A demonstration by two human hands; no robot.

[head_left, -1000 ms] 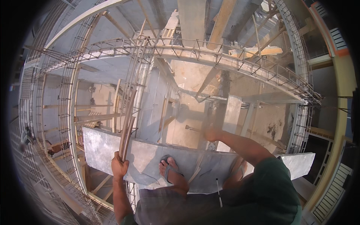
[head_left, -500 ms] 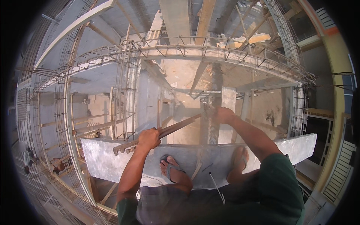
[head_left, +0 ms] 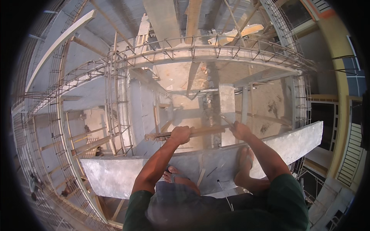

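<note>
My left hand (head_left: 181,134) is closed around a pair of long, rusty brown bars (head_left: 208,131) with notched or hooked ends. They lie nearly level above the far edge of a grey plank (head_left: 111,171). Close to their right end is my right hand (head_left: 241,131), its fingers curled round a thin pale rod-like piece (head_left: 227,120) whose kind I cannot make out. Whether this hand also touches the bars is unclear. Both my feet, in sandals, stand on the plank.
The plank spans a drop to a floor (head_left: 185,114) far below. Ahead runs a beam with an exposed rebar cage (head_left: 185,45). Upright rebar columns stand at left (head_left: 111,104) and right (head_left: 302,96). Timber props (head_left: 92,142) fill the left side; a yellow-edged building (head_left: 343,92) stands at right.
The bars have swung from a slant to nearly level. My left hand has moved right, while my right hand has come nearer and slightly right. The whole view has shifted a little.
</note>
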